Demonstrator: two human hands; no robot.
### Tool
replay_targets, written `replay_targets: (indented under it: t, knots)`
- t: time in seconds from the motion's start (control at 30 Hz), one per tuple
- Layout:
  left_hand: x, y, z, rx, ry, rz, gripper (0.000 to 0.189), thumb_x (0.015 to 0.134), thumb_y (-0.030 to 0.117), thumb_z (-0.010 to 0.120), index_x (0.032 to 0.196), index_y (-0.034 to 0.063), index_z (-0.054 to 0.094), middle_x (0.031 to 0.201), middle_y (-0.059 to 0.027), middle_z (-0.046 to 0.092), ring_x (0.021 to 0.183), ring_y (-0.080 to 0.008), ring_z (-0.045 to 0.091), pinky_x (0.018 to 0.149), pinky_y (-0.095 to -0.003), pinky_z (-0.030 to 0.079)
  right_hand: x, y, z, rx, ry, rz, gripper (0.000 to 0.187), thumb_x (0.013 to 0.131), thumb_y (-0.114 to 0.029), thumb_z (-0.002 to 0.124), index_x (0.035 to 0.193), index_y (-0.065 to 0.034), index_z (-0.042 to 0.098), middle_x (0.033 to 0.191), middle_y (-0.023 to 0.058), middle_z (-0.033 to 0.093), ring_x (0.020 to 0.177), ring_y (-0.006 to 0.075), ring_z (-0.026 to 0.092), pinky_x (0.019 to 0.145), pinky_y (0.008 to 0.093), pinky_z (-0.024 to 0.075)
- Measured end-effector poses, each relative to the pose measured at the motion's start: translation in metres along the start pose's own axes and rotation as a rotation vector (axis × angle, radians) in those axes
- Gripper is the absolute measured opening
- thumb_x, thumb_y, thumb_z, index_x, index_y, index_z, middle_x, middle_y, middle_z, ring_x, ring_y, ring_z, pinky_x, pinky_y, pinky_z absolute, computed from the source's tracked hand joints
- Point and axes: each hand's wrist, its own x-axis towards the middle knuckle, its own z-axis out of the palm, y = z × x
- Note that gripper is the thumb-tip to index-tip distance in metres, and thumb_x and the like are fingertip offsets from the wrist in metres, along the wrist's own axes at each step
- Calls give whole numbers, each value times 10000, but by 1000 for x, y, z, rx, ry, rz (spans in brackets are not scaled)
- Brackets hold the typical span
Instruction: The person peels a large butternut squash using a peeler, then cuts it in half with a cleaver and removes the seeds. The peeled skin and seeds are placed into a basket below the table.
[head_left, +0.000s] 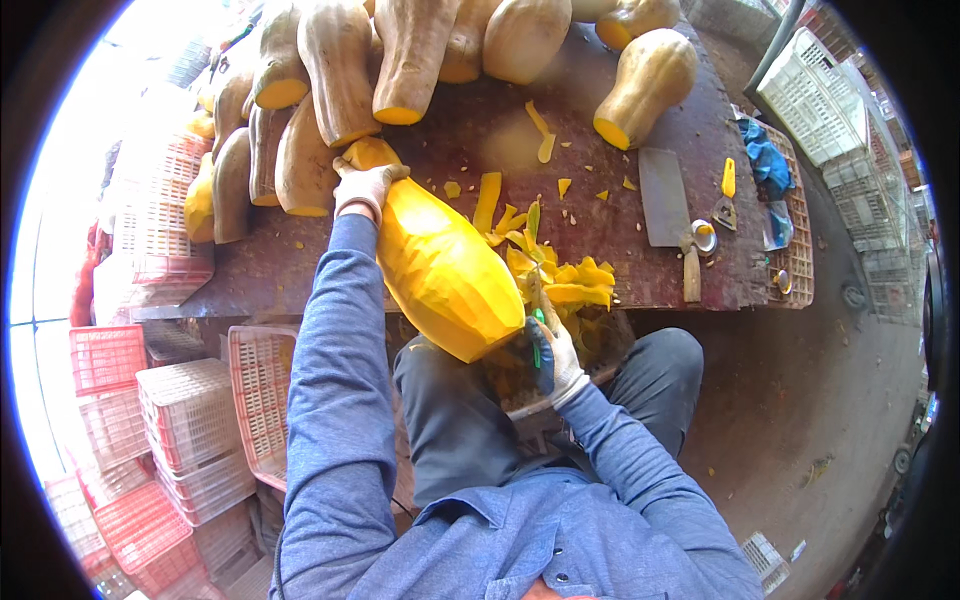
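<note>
A large peeled squash (450, 262) with bright yellow flesh slants over the table's front edge towards my lap. My left hand (365, 184), in a pale work glove, grips its narrow far end. My right hand (555, 352), in a white glove with dark finger coating, is closed around a green-handled tool (537, 346) just right of the squash's near end. The working end of that tool cannot be made out. Yellow peelings (574, 281) are heaped on the wooden table (450, 150) beside the squash, and some hang over the edge.
Unpeeled squashes (337, 67) with cut ends crowd the table's far and left sides; one squash (645, 86) lies apart. On the right are a cleaver (663, 196), a yellow-handled peeler (726, 193) and a plastic crate (796, 259). Stacked crates (191, 420) stand at left.
</note>
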Motion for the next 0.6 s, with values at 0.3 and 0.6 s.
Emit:
replay_targets:
  t: [0.3,0.6]
  knots:
    - [21,-30,-8,-520,-219,49,1326,681,239,934,1633,-64,61,1491,-267,513,1258,-340,627,1071,-371,518,-4,-33,28,-257,-187,-291,683,1019,-90,630,1640,-80,347,1148,9,676,860,35,554,829,167,473]
    - [7,10,-2,10,-55,-79,1337,659,345,951,1615,-70,113,1625,-274,349,1435,-366,483,1198,-408,403,16,-106,29,-959,-520,-195,511,1038,-178,600,1524,-39,521,1525,148,574,1422,208,509,1168,311,387]
